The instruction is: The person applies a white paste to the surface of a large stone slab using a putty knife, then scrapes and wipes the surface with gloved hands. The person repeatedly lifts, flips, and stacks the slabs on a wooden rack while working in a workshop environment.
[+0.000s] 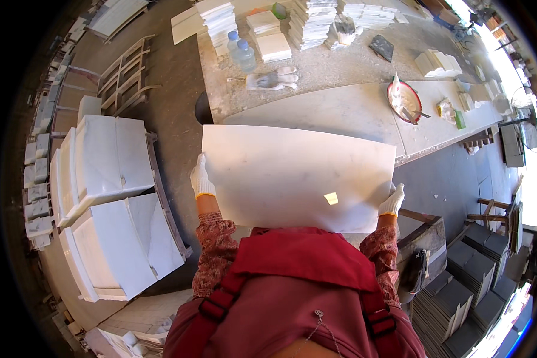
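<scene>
A large white marble slab (280, 173) with faint grey marks spans the space in front of my body, its long side running left to right. My left hand (201, 177), in a white knit glove with a yellow cuff, grips its left edge. At the opposite short edge, my right hand (392, 200) holds on in a matching glove. Both thumbs show at the edges; the other fingers are largely hidden behind the slab. A small yellow paper note (331, 198) sticks to the slab's lower right part. The slab's far edge overlaps the worktable's (232, 107) near side.
On the worktable are stacked white tiles (312, 24), water bottles (245, 56), a grey-white glove (271, 79) and a red-rimmed bowl (407, 95) with tools. White slabs (113, 244) stand on pallets at left. Dark tiles (453, 298) are stacked at lower right, near a wooden stand (432, 238).
</scene>
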A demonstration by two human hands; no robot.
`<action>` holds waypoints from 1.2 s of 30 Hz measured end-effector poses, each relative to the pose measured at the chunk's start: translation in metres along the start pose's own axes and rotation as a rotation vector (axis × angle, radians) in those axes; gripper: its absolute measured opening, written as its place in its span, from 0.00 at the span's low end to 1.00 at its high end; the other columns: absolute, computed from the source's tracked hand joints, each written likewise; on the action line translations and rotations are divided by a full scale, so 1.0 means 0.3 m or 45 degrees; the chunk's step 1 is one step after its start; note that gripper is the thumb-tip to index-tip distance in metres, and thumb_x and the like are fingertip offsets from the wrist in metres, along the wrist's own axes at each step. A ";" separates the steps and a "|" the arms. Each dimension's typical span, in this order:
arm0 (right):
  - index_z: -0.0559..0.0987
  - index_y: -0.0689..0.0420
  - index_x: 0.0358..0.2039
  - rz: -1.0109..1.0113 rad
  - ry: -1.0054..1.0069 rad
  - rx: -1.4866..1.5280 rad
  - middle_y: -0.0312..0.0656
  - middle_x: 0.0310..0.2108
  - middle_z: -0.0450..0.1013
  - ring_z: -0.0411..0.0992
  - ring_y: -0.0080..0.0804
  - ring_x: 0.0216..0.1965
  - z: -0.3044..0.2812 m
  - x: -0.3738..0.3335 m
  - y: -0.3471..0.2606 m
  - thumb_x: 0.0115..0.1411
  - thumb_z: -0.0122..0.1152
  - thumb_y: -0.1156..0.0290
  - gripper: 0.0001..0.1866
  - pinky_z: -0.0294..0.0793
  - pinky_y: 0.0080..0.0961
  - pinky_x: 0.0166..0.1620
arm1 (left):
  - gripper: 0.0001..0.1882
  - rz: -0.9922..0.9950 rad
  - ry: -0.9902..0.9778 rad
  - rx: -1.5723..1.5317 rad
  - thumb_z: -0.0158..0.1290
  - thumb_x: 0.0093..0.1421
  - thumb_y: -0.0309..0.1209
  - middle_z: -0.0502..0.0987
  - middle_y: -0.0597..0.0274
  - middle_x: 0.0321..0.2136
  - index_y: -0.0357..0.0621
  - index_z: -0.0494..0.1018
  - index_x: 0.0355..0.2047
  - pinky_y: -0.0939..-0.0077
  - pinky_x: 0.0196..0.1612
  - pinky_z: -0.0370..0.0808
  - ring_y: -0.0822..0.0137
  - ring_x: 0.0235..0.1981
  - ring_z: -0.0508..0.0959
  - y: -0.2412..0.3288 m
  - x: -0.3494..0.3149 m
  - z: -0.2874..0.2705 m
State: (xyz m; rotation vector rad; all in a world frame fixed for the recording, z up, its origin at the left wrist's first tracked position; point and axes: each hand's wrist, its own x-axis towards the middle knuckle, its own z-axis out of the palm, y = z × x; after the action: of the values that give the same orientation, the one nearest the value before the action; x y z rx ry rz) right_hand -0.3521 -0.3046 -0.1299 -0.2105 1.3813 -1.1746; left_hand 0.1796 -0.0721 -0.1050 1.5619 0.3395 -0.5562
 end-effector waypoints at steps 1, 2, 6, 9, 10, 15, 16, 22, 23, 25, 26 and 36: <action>0.78 0.65 0.46 -0.001 -0.064 -0.026 0.44 0.41 0.77 0.75 0.36 0.41 -0.034 0.030 0.024 0.70 0.42 0.44 0.33 0.75 0.34 0.47 | 0.29 -0.007 0.009 0.036 0.62 0.60 0.45 0.79 0.56 0.47 0.28 0.76 0.48 0.70 0.46 0.76 0.64 0.43 0.79 -0.016 0.024 -0.021; 0.76 0.66 0.49 -0.002 0.005 -0.054 0.46 0.44 0.76 0.74 0.38 0.43 -0.023 0.034 0.045 0.69 0.43 0.43 0.34 0.75 0.35 0.48 | 0.29 -0.014 0.015 0.075 0.62 0.60 0.45 0.79 0.56 0.48 0.28 0.76 0.49 0.70 0.48 0.75 0.64 0.45 0.78 -0.031 0.048 -0.042; 0.65 0.69 0.60 0.035 0.127 -0.155 0.56 0.55 0.68 0.71 0.45 0.51 0.044 0.019 0.080 0.66 0.47 0.40 0.40 0.73 0.41 0.52 | 0.29 -0.022 0.084 0.171 0.62 0.60 0.44 0.78 0.56 0.50 0.29 0.75 0.51 0.69 0.51 0.73 0.64 0.49 0.77 -0.069 0.112 -0.161; 0.56 0.67 0.68 0.064 0.167 -0.200 0.62 0.62 0.61 0.68 0.51 0.57 0.121 -0.004 0.059 0.65 0.49 0.38 0.47 0.70 0.47 0.56 | 0.28 -0.165 -0.046 0.034 0.61 0.61 0.43 0.78 0.56 0.50 0.31 0.75 0.52 0.69 0.51 0.74 0.64 0.49 0.77 -0.060 0.073 -0.139; 0.54 0.66 0.69 0.043 0.148 -0.171 0.57 0.63 0.61 0.68 0.50 0.57 0.129 0.019 0.064 0.64 0.50 0.38 0.48 0.70 0.46 0.56 | 0.28 -0.166 -0.089 0.020 0.60 0.61 0.44 0.78 0.56 0.50 0.32 0.75 0.52 0.70 0.51 0.75 0.64 0.48 0.77 -0.062 0.083 -0.142; 0.69 0.64 0.61 -0.029 0.008 -0.386 0.46 0.46 0.72 0.72 0.33 0.40 0.158 0.035 0.062 0.65 0.52 0.42 0.38 0.74 0.31 0.42 | 0.27 -0.158 -0.189 0.057 0.55 0.65 0.46 0.78 0.59 0.49 0.35 0.74 0.54 0.72 0.49 0.76 0.64 0.46 0.79 -0.041 0.154 -0.171; 0.70 0.65 0.59 -0.086 -0.051 -0.521 0.44 0.39 0.74 0.70 0.28 0.35 0.138 0.023 0.059 0.66 0.51 0.43 0.37 0.72 0.27 0.36 | 0.27 -0.176 -0.291 0.064 0.54 0.66 0.46 0.79 0.59 0.49 0.35 0.73 0.54 0.72 0.50 0.76 0.64 0.46 0.79 -0.036 0.135 -0.169; 0.76 0.64 0.51 -0.490 0.281 -1.085 0.49 0.46 0.77 0.74 0.39 0.44 0.009 -0.222 0.086 0.65 0.54 0.46 0.31 0.71 0.34 0.50 | 0.26 -0.198 -0.543 0.278 0.50 0.68 0.45 0.79 0.58 0.48 0.33 0.73 0.55 0.75 0.51 0.74 0.66 0.46 0.78 0.022 0.040 -0.238; 0.75 0.63 0.53 -0.380 0.330 -0.984 0.49 0.44 0.77 0.74 0.38 0.44 -0.104 -0.199 0.121 0.64 0.54 0.45 0.31 0.71 0.33 0.50 | 0.27 -0.152 -0.592 0.371 0.51 0.68 0.45 0.78 0.57 0.49 0.32 0.72 0.55 0.74 0.51 0.74 0.66 0.47 0.78 0.018 0.059 -0.237; 0.73 0.60 0.57 0.059 0.181 -0.713 0.47 0.47 0.75 0.75 0.38 0.45 -0.216 -0.233 0.172 0.65 0.53 0.44 0.33 0.74 0.37 0.46 | 0.28 -0.103 -0.579 0.361 0.52 0.68 0.45 0.78 0.56 0.49 0.32 0.72 0.55 0.74 0.52 0.74 0.65 0.47 0.78 -0.014 0.113 -0.272; 0.72 0.59 0.58 0.271 0.102 -0.475 0.46 0.49 0.75 0.75 0.39 0.46 -0.202 -0.285 0.197 0.65 0.53 0.43 0.33 0.76 0.39 0.47 | 0.28 -0.075 -0.559 0.356 0.52 0.67 0.45 0.77 0.56 0.50 0.32 0.72 0.55 0.73 0.52 0.74 0.65 0.47 0.78 -0.035 0.137 -0.300; 0.70 0.55 0.60 0.060 -0.198 -0.040 0.45 0.51 0.75 0.78 0.45 0.46 -0.045 -0.210 0.189 0.68 0.51 0.52 0.26 0.81 0.46 0.46 | 0.29 -0.181 -0.404 0.279 0.55 0.66 0.47 0.77 0.59 0.50 0.30 0.72 0.54 0.71 0.52 0.74 0.64 0.49 0.76 -0.068 0.171 -0.199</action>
State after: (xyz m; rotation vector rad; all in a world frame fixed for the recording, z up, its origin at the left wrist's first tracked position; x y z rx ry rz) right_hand -0.3193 -0.2254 -0.1341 -0.2841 1.2619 -1.0753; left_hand 0.2201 -0.0176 -0.1498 1.6343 0.1513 -0.9652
